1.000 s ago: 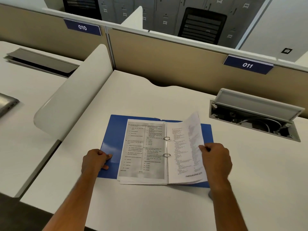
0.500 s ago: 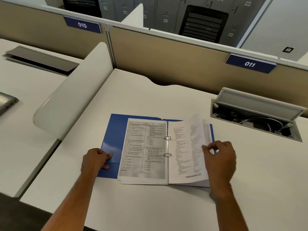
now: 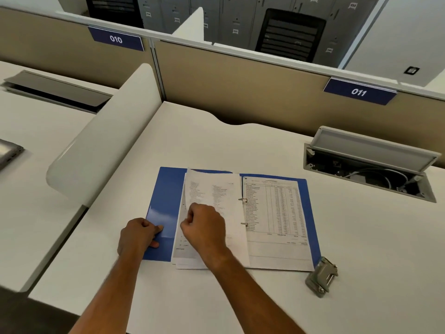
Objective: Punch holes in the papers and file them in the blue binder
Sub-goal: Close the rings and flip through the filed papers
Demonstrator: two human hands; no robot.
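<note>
The blue binder (image 3: pixel 166 201) lies open and flat on the white surface (image 3: pixel 361 237), near its front edge; its two metal rings (image 3: pixel 244 200) stand in the middle between two stacks of papers. The left hand (image 3: pixel 138 236) pinches the lower left edge of the binder's cover, thumb on top and fingers curled under; the right hand (image 3: pixel 204 229) is crossed over to the left stack, loosely clenched with its fingertips closed on the turned sheet (image 3: pixel 212 189) — the sheet's upper part curves up off the pile while its lower part is hidden under the hand. Beneath it, printed pages (image 3: pixel 183 249) stick out at the lower left, slightly fanned. On the right side of the rings a table-printed page (image 3: pixel 274 213) lies flat on the filed stack, covering most of the right cover; only a strip of blue shows along its outer edge.

A grey metal hole punch (image 3: pixel 321 277) sits on the surface just beside the binder's lower right corner, well clear of both hands. Farther back to the right, a cable tray (image 3: pixel 370 165) with its lid raised is set into the surface; behind it runs a beige partition (image 3: pixel 240 88) carrying a blue label reading 011 (image 3: pixel 359 92).
</note>
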